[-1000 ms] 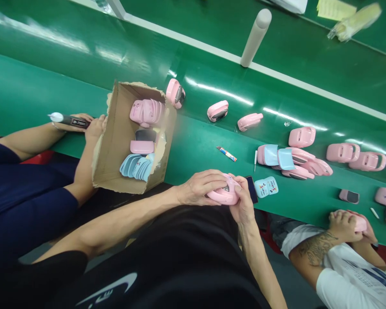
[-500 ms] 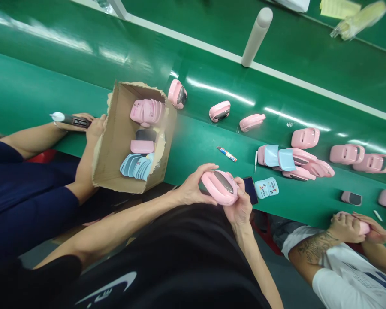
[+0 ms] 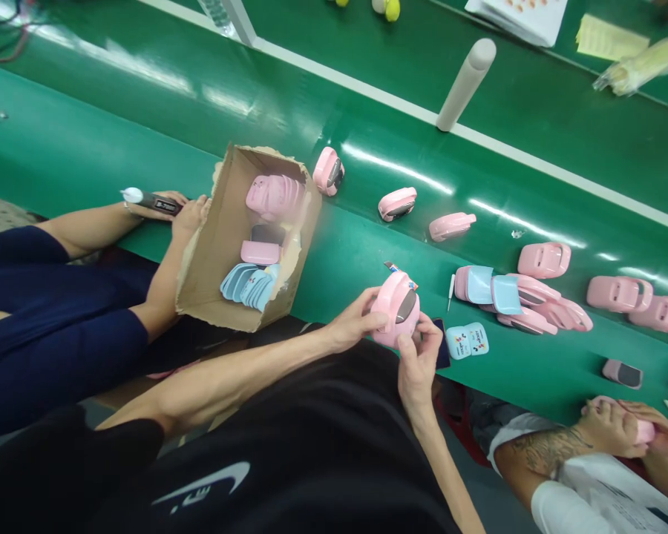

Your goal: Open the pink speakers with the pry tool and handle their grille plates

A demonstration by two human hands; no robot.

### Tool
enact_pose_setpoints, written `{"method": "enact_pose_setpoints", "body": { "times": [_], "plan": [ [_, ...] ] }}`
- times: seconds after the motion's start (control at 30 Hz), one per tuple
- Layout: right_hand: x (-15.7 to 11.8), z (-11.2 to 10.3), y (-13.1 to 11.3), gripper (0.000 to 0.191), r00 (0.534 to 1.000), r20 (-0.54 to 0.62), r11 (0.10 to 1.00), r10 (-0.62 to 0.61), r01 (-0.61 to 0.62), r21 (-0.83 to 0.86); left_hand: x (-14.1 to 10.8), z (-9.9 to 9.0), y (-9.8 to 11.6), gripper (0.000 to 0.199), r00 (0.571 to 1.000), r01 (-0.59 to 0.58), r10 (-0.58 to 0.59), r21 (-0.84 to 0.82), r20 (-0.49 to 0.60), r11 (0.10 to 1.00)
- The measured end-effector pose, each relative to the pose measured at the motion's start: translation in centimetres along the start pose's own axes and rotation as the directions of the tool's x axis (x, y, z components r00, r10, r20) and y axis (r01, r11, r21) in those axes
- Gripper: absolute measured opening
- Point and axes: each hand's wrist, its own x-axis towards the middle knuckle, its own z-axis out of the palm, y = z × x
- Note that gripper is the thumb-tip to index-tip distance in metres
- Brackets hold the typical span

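Between my two hands, over the near edge of the table, is a pink plastic housing [image 3: 387,315] with a dark oval window facing up and right. My left hand [image 3: 349,325] grips its left side, thumb on the front. My right hand [image 3: 418,363] holds its lower right, thumb pressed against the shell and fingers partly hidden behind. Just beyond the housing lies a small cutter-like tool [image 3: 390,266], partly covered by it. To the right of my right hand are a dark blue flat piece [image 3: 441,352] and light blue printed panels [image 3: 467,341].
A torn cardboard box [image 3: 205,259] with pink and blue parts stands left. A co-worker's hand holds a grey pen-like tool [image 3: 165,205] beside it. More pink housings [image 3: 544,259] lie along the green table [image 3: 334,245]. Another co-worker's hands [image 3: 617,430] hold a pink part at right.
The pink housing has been turned more upright in my hands, and my right thumb has moved onto its lower front. The whole view has shifted, so the table items appear farther right.
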Motion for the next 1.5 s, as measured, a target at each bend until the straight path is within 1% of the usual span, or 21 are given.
{"method": "enact_pose_setpoints", "body": {
  "times": [0.07,0.13,0.2,0.27,0.33,0.43,0.5,0.6,0.67,0.73,0.87,1.03,1.13,1.2,1.3,1.33,1.4,1.5],
  "plan": [
    [0.2,-0.9,-0.6,0.055,0.999,0.045,0.997,0.025,-0.022,-0.079,0.2,-0.6,1.5,0.085,0.997,-0.002,-0.006,0.088,0.08,0.996],
    [0.7,-1.4,-1.3,0.071,0.99,0.11,0.993,0.087,-0.077,-0.089,0.3,-0.9,3.0,0.086,0.983,0.037,-0.071,0.197,0.169,0.98],
    [1.2,-1.4,-1.7,0.084,0.963,0.202,0.984,0.18,-0.179,-0.026,0.4,-0.9,4.1,0.083,0.965,0.085,-0.141,0.246,0.221,0.966],
    [1.3,-1.0,-1.8,0.086,0.932,0.253,0.958,0.259,-0.282,0.06,0.3,-0.6,4.5,0.077,0.952,0.108,-0.179,0.277,0.248,0.955],
    [1.1,-0.5,-1.7,0.084,0.929,0.222,0.936,0.295,-0.328,0.128,-0.1,-0.3,4.2,0.072,0.959,0.088,-0.17,0.329,0.229,0.94],
    [0.5,-0.1,-1.5,0.083,0.946,0.139,0.934,0.293,-0.315,0.17,-0.9,-0.1,3.3,0.071,0.992,0.035,-0.081,0.422,0.093,0.906],
    [0.2,-0.1,-1.5,0.082,0.951,0.118,0.94,0.285,-0.301,0.159,-1.4,-0.1,2.7,0.073,0.998,0.028,-0.048,0.449,0.033,0.893],
    [0.0,-0.4,-1.7,0.081,0.942,0.155,0.94,0.299,-0.318,0.123,-1.7,-0.1,2.5,0.072,0.998,0.026,-0.049,0.442,0.041,0.896],
    [0.0,-0.6,-2.0,0.075,0.936,0.17,0.936,0.307,-0.33,0.125,-1.7,0.1,2.6,0.074,0.998,0.024,-0.048,0.443,0.043,0.896],
    [0.0,-0.5,-2.4,0.067,0.937,0.161,0.932,0.31,-0.332,0.142,-1.7,0.3,2.8,0.076,0.998,0.03,-0.05,0.439,0.034,0.898],
    [-0.3,0.0,-2.8,0.063,0.943,0.118,0.932,0.312,-0.328,0.154,-1.7,0.7,2.5,0.072,0.999,0.04,-0.044,0.394,0.0,0.918],
    [-0.4,0.4,-2.1,0.06,0.958,0.012,0.943,0.288,-0.285,0.17,-1.4,0.4,0.9,0.067,0.998,0.051,-0.055,0.331,0.004,0.942],
    [-0.2,0.5,-1.5,0.06,0.962,-0.014,0.951,0.271,-0.266,0.156,-1.1,-0.3,0.3,0.068,0.997,0.043,-0.057,0.254,0.046,0.966],
    [-0.1,0.5,-1.1,0.064,0.969,-0.017,0.962,0.245,-0.241,0.127,-0.9,-0.9,0.4,0.074,0.994,0.032,-0.058,0.259,0.094,0.965],
    [-0.2,0.4,-1.1,0.075,0.98,0.007,0.977,0.198,-0.197,0.077,-0.8,-1.3,1.0,0.081,0.993,0.006,-0.045,0.335,0.109,0.942],
    [-0.2,0.4,-1.3,0.075,0.982,0.029,0.979,0.188,-0.19,0.075,-0.7,-1.2,1.3,0.081,0.994,-0.005,-0.033,0.336,0.107,0.942],
    [-0.3,0.6,-1.9,0.068,0.981,0.081,0.976,0.178,-0.186,0.11,-0.6,-0.9,1.9,0.08,0.992,-0.024,-0.009,0.262,0.124,0.965],
    [-0.4,0.9,-3.0,0.059,0.975,0.148,0.965,0.163,-0.189,0.18,-0.4,-0.2,2.3,0.08,0.98,-0.017,0.001,0.08,0.198,0.997]
  ]
}}
